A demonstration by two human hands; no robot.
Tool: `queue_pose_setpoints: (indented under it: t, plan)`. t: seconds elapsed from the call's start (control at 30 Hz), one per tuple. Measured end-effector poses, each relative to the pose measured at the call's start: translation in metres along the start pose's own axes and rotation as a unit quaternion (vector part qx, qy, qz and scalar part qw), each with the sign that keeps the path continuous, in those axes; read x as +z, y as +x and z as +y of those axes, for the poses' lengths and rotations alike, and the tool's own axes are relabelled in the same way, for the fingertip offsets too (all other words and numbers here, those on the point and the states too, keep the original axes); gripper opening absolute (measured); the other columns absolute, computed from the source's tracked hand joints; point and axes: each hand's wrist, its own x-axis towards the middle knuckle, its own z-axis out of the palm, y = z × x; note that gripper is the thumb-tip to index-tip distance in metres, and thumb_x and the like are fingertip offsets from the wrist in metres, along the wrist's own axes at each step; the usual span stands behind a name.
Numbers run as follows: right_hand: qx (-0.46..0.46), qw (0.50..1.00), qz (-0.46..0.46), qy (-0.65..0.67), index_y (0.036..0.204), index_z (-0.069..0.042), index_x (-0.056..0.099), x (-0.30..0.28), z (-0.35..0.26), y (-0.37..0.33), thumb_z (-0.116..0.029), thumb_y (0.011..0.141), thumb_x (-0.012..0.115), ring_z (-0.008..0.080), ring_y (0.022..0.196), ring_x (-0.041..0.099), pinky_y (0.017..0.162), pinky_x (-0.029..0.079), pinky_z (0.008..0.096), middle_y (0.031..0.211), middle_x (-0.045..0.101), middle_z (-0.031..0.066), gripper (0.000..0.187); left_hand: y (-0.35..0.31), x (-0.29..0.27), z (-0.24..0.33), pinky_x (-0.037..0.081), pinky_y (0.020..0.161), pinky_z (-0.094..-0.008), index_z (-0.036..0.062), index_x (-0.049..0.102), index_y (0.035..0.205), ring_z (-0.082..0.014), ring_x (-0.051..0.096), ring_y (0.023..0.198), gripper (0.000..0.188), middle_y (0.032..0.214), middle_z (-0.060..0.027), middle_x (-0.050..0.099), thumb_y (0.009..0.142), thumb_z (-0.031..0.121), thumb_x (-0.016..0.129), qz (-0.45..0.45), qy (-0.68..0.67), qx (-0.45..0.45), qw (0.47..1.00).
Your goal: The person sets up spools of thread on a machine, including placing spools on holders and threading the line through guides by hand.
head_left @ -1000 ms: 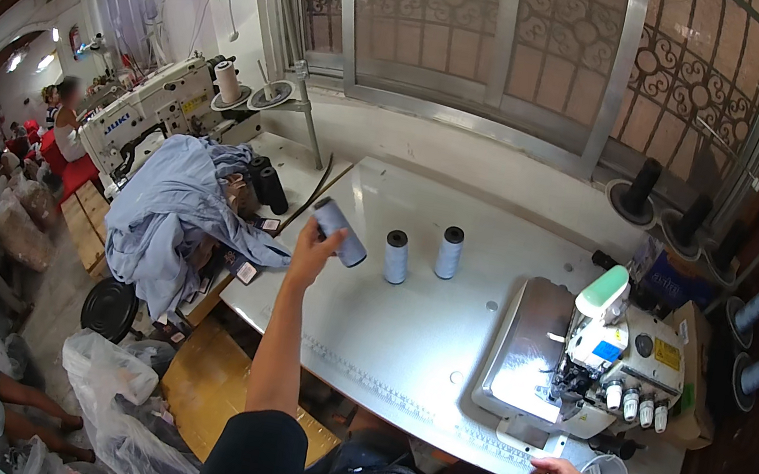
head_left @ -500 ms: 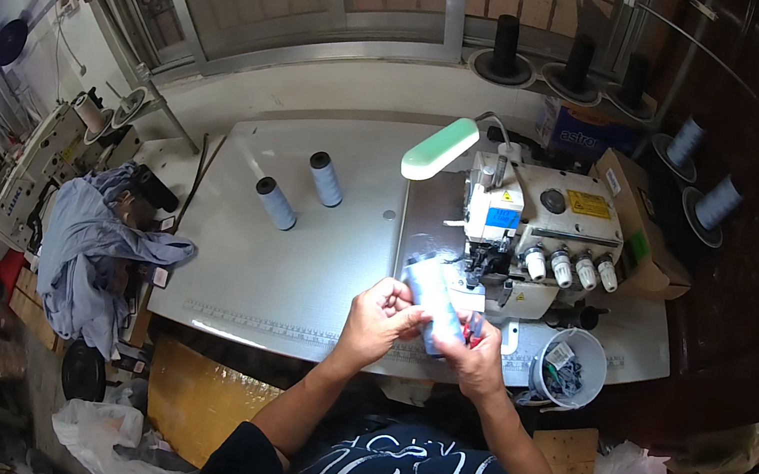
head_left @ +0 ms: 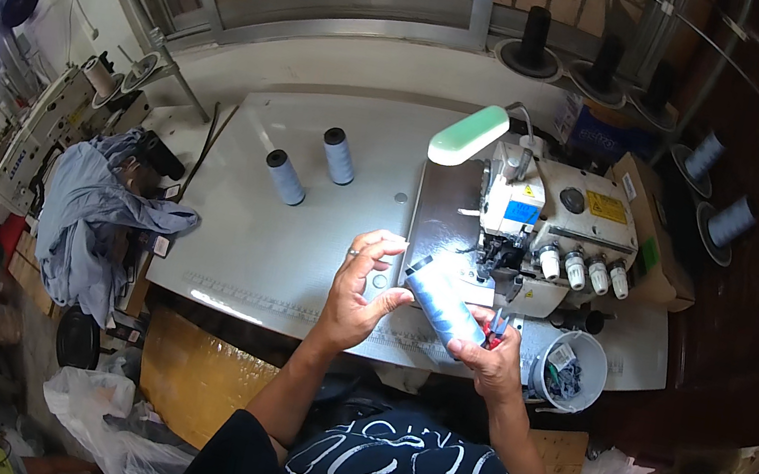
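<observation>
one light-blue thread cone (head_left: 446, 305), tilted, before the overlock machine (head_left: 595, 224): pinched near its lower end by the right hand (head_left: 496, 362) (red-handled snips (head_left: 491, 339) crowd that grip; the cone could slip or its thread be nicked). left hand (head_left: 354, 302): fingers spread, beside the upper end, contact unclear; forearms angled inward.

the left hand (head_left: 355, 296), which held the blue spool (head_left: 445, 299) alone a second earlier, had spread its fingers beside it; the right hand (head_left: 493, 359) had come from the edge of the surface (head_left: 232, 211) and held the spool's lower end.
</observation>
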Motion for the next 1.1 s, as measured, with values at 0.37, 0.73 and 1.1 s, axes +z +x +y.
queue_pose_setpoints:
  t: [0.37, 0.73, 1.1]
  plan:
    - [-0.016, 0.999, -0.037, -0.03, 0.097, 0.002, 0.06, 0.003, -0.005, 0.0, -0.013, 0.065, 0.075, 0.0115, 0.076, 0.056, 0.071, 0.045, 0.024, 0.086, 0.062, 0.0057, 0.039, 0.007, -0.002, 0.015, 0.031, 0.096, -0.0373, 0.0136, 0.064, 0.102, -0.0269, 0.035, 0.114, 0.042, 0.123, -0.0134, 0.04, 0.061, 0.012, 0.073, -0.175, 0.108, 0.105, 0.973]
    - [0.124, 0.967, -0.006, 0.221, 0.098, -0.003, 0.05, 0.005, 0.008, 0.002, -0.043, 0.071, 0.068, 0.0184, 0.054, 0.06, 0.033, 0.036, 0.0209, 0.072, 0.058, 0.0111, 0.052, -0.004, 0.023, -0.015, 0.036, 0.081, -0.0351, 0.0051, 0.051, 0.075, -0.0261, 0.05, 0.091, 0.009, 0.087, -0.0072, 0.055, 0.07, 0.003, 0.059, -0.042, 0.123, 0.202, 0.971]
    - [0.067, 0.981, 0.033, 0.177, 0.095, -0.003, 0.057, -0.004, 0.014, 0.001, -0.027, 0.07, 0.073, 0.0051, 0.046, 0.043, 0.036, 0.028, 0.0178, 0.069, 0.054, 0.0013, 0.038, -0.017, 0.006, -0.012, 0.039, 0.074, -0.031, 0.0091, 0.039, 0.074, -0.0163, 0.046, 0.072, 0.022, 0.07, -0.0042, 0.043, 0.089, 0.023, 0.047, -0.006, -0.468, -0.038, 0.883]
